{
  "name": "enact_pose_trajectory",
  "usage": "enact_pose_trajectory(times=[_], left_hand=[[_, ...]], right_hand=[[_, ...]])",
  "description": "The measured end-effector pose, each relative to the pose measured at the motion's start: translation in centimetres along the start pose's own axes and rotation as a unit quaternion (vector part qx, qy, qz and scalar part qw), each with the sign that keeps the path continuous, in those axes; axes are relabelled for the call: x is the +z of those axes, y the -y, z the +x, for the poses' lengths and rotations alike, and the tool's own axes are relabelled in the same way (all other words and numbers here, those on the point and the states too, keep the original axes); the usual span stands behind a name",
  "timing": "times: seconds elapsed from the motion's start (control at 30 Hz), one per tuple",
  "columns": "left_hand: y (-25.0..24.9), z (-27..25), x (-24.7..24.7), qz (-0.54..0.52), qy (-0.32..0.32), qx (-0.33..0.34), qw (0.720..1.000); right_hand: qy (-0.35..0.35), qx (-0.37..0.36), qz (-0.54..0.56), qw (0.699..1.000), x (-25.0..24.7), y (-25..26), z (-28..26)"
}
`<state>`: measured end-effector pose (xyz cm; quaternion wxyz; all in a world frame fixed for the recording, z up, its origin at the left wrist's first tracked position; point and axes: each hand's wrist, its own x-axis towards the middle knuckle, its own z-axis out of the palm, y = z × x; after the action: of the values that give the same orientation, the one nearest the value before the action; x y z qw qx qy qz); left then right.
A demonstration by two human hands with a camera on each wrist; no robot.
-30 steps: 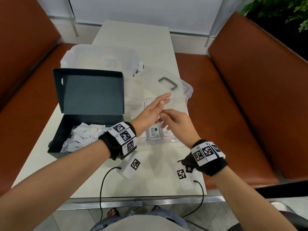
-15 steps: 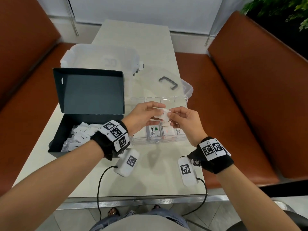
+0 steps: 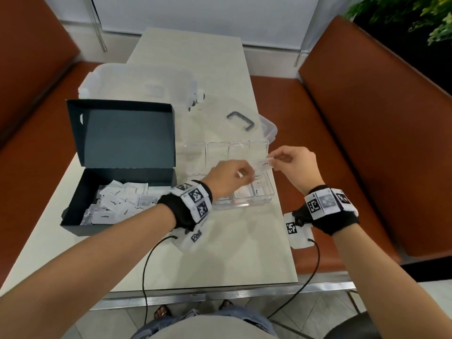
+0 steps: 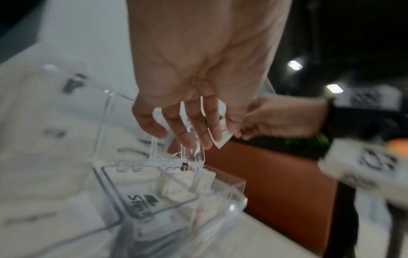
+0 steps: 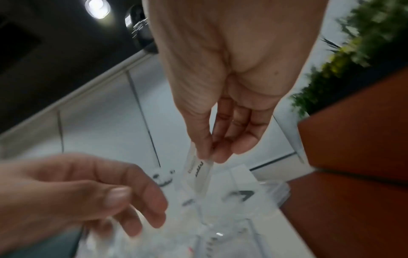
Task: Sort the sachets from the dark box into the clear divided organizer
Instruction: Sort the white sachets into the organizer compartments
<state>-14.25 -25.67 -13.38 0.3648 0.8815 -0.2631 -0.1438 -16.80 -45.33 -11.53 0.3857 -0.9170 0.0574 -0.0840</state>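
Observation:
The open dark box point(image 3: 73, 216) stands on the left of the table with several white sachets point(image 3: 117, 201) inside. To its right is the clear divided organizer point(image 3: 244, 204) point(image 4: 176, 200), lid up, with sachets in its near compartments. My right hand point(image 3: 274, 163) point(image 5: 209, 153) pinches a white pepper sachet point(image 3: 264, 164) point(image 5: 199, 174) above the organizer's right end. My left hand point(image 3: 238, 177) point(image 4: 194, 136) hovers over the organizer's middle, fingers curled down. A white sachet edge point(image 3: 241, 173) shows at its fingertips.
A large clear tub point(image 3: 137, 84) and a clear lid with a grey handle point(image 3: 241, 121) lie behind the organizer. Brown benches point(image 3: 367, 143) flank the table. Cables hang from both wrists over the table's front edge point(image 3: 195, 293).
The hands, joined on a sachet half a second ago, have parted. My right hand has drawn off to the right with one sachet; my left hand stays over the organizer.

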Motion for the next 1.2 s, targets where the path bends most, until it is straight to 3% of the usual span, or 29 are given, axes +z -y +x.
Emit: enact_pose_trajectory(times=[0.07, 0.1, 0.27, 0.37, 0.53, 0.67, 0.97, 1.2], left_hand=[[0.0, -0.1, 1.5, 0.251, 0.06, 0.054, 0.965], [0.0, -0.1, 2.2, 0.319, 0.085, 0.075, 0.941], [-0.1, 0.1, 4.9, 0.413, 0.151, 0.1, 0.893], [-0.4, 0.5, 5.4, 0.442, 0.148, 0.093, 0.88], [-0.9, 1.1, 5.4, 0.437, 0.149, 0.077, 0.884], [-0.9, 1.4, 5.4, 0.433, 0.148, 0.07, 0.886], [-0.3, 1.4, 5.6, 0.412, 0.132, 0.079, 0.898], [-0.3, 0.1, 4.9, 0.335, 0.05, 0.124, 0.933]], right_hand=[[0.04, -0.022, -0.101, 0.994, 0.2, -1.0, 0.5], [0.062, -0.032, -0.145, 0.987, 0.5, -1.5, 0.7], [0.128, -0.042, -0.229, 0.964, 2.6, -3.4, 1.4], [0.102, -0.076, -0.253, 0.959, 3.5, -3.5, 1.0], [0.068, -0.146, -0.283, 0.945, 4.4, -3.7, 0.6], [0.099, -0.169, -0.316, 0.928, 5.0, -4.4, 0.2], [0.089, -0.158, -0.328, 0.927, 5.7, -4.5, 0.5], [0.097, -0.159, -0.341, 0.921, 5.8, -4.3, 0.8]])
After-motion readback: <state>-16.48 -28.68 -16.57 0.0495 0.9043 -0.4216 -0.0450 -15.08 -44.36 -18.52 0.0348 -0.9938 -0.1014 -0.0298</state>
